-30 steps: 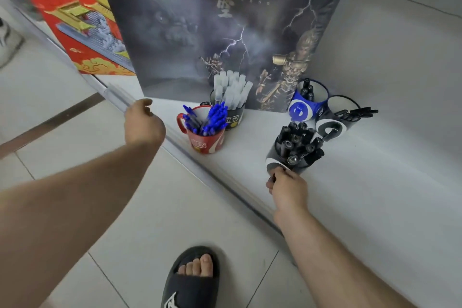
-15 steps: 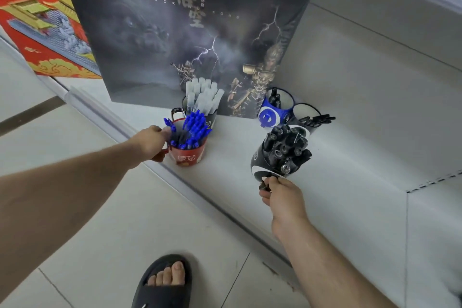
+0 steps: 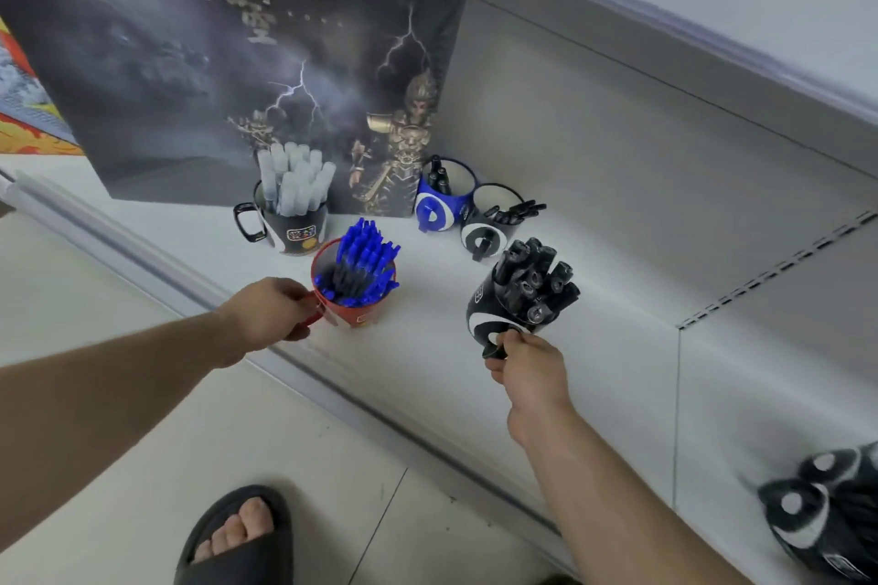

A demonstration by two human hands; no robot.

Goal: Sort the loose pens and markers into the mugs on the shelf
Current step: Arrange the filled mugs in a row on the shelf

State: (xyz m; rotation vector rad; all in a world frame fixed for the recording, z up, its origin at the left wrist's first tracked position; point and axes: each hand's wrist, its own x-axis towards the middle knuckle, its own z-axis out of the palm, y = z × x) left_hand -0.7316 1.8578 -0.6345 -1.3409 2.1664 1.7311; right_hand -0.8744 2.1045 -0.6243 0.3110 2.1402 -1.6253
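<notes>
A red mug (image 3: 361,316) full of blue pens (image 3: 362,261) stands on the low white shelf (image 3: 427,361). My left hand (image 3: 271,314) grips its handle. My right hand (image 3: 529,371) grips the handle of a black-and-white mug (image 3: 489,314) packed with black markers (image 3: 534,280), which leans away from me. Behind stand a black mug (image 3: 297,230) of white-capped pens (image 3: 294,178), a blue mug (image 3: 439,209) holding a few black markers, and another black-and-white mug (image 3: 484,233) with black markers sticking out sideways.
A large dark game box (image 3: 237,62) leans against the shelf back, with a red box (image 3: 28,133) at the far left. More black-and-white mugs (image 3: 826,513) sit at the lower right of the shelf. My foot in a black slipper (image 3: 237,537) is on the tiled floor.
My left hand moved from the shelf edge to the red mug and took hold of its handle. My right hand keeps its hold on the black marker mug. The view shifted right.
</notes>
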